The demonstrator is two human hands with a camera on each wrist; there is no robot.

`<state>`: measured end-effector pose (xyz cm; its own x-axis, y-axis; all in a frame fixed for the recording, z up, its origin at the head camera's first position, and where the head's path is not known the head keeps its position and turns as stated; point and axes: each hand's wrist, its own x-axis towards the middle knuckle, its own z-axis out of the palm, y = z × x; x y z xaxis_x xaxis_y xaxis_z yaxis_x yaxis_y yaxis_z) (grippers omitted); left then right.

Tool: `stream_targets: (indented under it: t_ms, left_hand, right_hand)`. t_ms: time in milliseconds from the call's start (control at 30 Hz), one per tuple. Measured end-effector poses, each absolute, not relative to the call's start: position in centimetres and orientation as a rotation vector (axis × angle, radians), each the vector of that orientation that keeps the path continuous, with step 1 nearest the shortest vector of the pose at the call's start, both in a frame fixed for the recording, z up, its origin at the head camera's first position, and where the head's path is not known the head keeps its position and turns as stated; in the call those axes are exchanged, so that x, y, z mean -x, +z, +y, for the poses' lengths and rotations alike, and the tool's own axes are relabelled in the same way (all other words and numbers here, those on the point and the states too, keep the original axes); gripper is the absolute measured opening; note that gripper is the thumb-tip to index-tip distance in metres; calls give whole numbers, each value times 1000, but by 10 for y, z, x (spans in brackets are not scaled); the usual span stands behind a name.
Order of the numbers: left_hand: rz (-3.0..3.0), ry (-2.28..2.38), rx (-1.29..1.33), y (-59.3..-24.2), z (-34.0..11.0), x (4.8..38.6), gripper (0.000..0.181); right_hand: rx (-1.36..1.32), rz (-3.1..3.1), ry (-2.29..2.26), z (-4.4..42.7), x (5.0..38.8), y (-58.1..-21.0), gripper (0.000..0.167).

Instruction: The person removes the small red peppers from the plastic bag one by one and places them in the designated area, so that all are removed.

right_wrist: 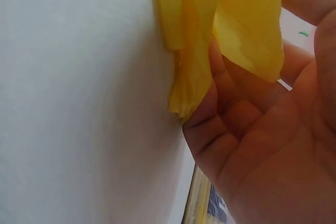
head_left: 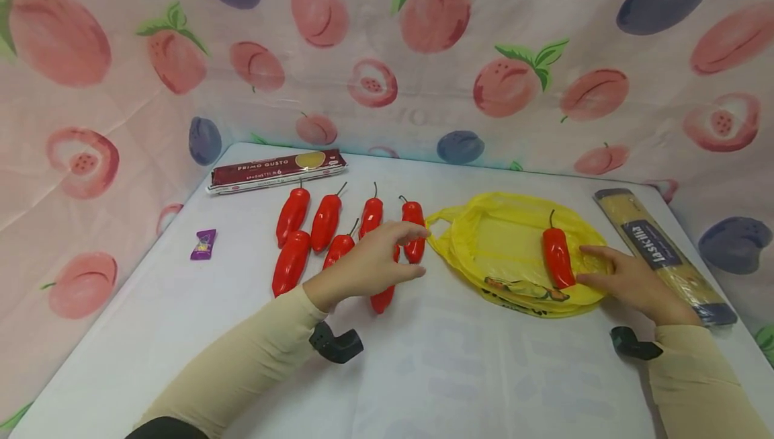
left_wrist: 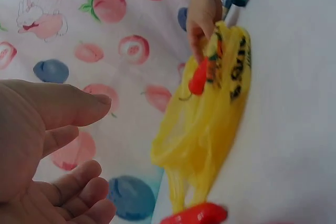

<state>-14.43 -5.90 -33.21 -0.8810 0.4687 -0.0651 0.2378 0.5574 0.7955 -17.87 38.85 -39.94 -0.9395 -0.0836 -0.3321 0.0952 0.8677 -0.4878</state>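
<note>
In the head view my left hand (head_left: 377, 261) hovers over a group of red peppers (head_left: 292, 261), its thumb and fingers apart with nothing held. A yellow plastic bag (head_left: 502, 237) lies spread on the table to its right. One red pepper (head_left: 557, 257) with a dark stem is at the bag's right side. Beside that pepper is my right hand (head_left: 635, 284), thumb and forefinger spread at the bag's edge. The right wrist view has yellow plastic (right_wrist: 194, 40) hanging against the bent fingers (right_wrist: 210, 135); the pepper is hidden there.
Red-wrapped spaghetti (head_left: 278, 171) lies at the back left, and a purple-wrapped sweet (head_left: 203, 244) is at the left. A clear pasta pack (head_left: 662, 251) lies beyond my right hand. Fruit-patterned cloth (head_left: 423, 83) walls the back and sides.
</note>
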Motion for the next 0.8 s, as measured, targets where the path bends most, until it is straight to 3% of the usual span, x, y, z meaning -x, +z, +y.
stream_targets:
  t_ms: [400, 800]
  left_hand:
    - [2454, 1231, -849, -310, 14, 166, 52]
    - [2439, 1356, -762, -311, 79, 186, 53]
  right_hand:
    - [-11, 2695, -732, 389, 178, -400, 98]
    - [-40, 2660, -762, 388, 178, -400, 104]
